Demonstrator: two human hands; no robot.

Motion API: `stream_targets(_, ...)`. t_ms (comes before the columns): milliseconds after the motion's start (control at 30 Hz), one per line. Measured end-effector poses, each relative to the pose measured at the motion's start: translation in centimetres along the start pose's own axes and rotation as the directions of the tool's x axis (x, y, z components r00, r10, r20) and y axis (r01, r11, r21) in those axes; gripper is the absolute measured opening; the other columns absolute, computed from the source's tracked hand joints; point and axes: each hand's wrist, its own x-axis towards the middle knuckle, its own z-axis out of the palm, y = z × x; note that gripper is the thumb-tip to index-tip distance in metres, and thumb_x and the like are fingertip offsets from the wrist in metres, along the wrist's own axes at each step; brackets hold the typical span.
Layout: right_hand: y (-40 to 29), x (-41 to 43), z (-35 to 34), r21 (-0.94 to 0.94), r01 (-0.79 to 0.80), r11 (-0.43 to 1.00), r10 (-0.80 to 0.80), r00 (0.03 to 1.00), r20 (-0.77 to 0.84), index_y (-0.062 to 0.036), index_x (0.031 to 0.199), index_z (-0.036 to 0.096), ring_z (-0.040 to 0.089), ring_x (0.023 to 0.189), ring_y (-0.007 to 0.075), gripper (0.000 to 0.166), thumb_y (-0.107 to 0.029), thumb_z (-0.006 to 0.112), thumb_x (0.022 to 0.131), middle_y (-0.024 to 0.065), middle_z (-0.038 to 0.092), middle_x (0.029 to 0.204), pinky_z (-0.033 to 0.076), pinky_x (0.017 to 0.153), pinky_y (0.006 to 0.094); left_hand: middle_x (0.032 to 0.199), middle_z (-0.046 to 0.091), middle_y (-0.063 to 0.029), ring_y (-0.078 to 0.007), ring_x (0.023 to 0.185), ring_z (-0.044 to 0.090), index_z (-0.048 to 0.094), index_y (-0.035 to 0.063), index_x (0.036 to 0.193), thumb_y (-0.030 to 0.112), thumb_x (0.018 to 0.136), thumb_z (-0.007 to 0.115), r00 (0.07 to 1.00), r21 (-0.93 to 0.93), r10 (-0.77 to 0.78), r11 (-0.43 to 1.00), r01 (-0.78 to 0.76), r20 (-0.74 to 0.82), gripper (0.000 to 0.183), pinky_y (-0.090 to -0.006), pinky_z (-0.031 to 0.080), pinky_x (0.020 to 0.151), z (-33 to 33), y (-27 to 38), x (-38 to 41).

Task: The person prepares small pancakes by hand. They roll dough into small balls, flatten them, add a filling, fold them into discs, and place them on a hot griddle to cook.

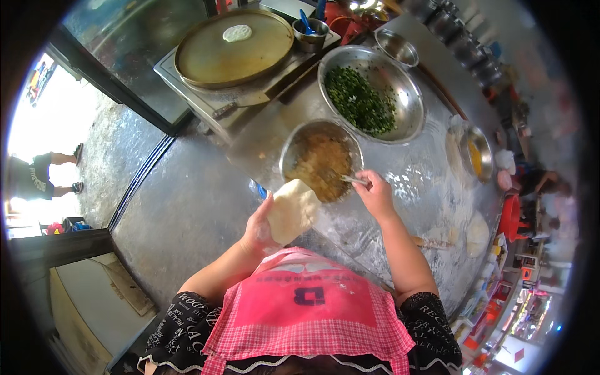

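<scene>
My left hand [259, 228] holds up a flat round of dough [294, 210], which overlaps the near left rim of a steel bowl [284, 149]. In that bowl lies a wet brownish filling [323, 161]. My right hand [376, 193] grips the handle of a utensil [354, 180], whose far end is down in the filling, so its shape is hidden. Behind it stands a larger steel bowl [408, 110] of chopped green leaves [358, 98]. A rolling pin [433, 243] lies beyond my right forearm on the floured metal table [398, 225].
A round griddle [234, 58] with one pale flatbread [237, 33] is at the back left, a spatula [232, 109] before it. A steel pot [311, 36] with a blue-handled utensil stands beside it. A bowl of yellow food [478, 154] and flattened dough [477, 234] lie right.
</scene>
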Motion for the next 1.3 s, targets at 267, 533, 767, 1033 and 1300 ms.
stream_targets(267,-6.2,2.1,3.3,0.000,0.051,0.999,-0.051,0.993,0.106,-0.0061,0.089,0.065,0.062,0.069,0.0281,0.007,-0.011,0.064,0.084,0.0093,0.064,0.083,0.051,0.062,0.0372,0.138,0.049,-0.0123,-0.0297,0.127,0.047,0.041,0.0063,0.140,0.046,0.097,0.043,0.998,0.074,-0.002,0.997,0.007,-0.065,0.059,-0.0444,0.035,0.107,-3.1,6.4,-0.3)
stream_targets(533,-4.9,7.9,4.0,-0.311,0.346,0.885,-0.344,0.937,0.065,-0.0070,0.099,0.066,0.062,0.082,0.0343,0.015,-0.014,0.061,0.087,0.0121,0.063,0.090,0.051,0.070,0.0394,0.137,0.050,-0.0122,-0.0306,0.126,0.048,0.042,0.0072,0.140,0.052,0.097,0.039,0.999,0.067,-0.006,0.998,0.010,-0.053,0.062,-0.0445,0.036,0.107,-3.5,4.8,1.5)
stream_targets(767,-2.4,9.4,6.8,-0.103,0.409,0.907,-0.377,0.895,0.238,-0.0064,0.100,0.068,0.062,0.084,0.0321,0.018,-0.017,0.058,0.089,0.0112,0.064,0.092,0.051,0.073,0.0388,0.133,0.053,-0.0133,-0.0321,0.122,0.051,0.044,0.0079,0.139,0.056,0.096,0.037,0.997,0.039,0.066,0.997,-0.065,-0.027,0.064,-0.0471,0.039,0.104,-4.3,3.6,3.0)
stream_targets(1033,-2.3,6.6,7.9,0.180,0.275,0.945,-0.325,0.859,0.395,-0.0029,0.100,0.069,0.064,0.083,0.0290,0.023,-0.020,0.058,0.091,0.0137,0.067,0.090,0.051,0.074,0.0361,0.127,0.055,-0.0142,-0.0341,0.114,0.054,0.047,0.0064,0.135,0.062,0.094,0.034,0.991,0.001,0.122,0.993,-0.122,-0.063,0.070,-0.0489,0.042,0.097,-3.2,2.9,3.3)
stream_targets(1300,-3.1,7.2,5.0,0.390,-0.500,0.774,0.121,0.720,0.684,-0.0013,0.106,0.067,0.061,0.071,0.0115,0.029,-0.025,0.055,0.096,0.0051,0.065,0.081,0.050,0.064,0.0252,0.122,0.055,-0.0129,-0.0303,0.106,0.053,0.047,0.0060,0.132,0.058,0.094,0.039,0.990,0.034,0.137,0.990,-0.136,-0.026,0.065,-0.0468,0.042,0.089,-1.7,2.8,3.1)
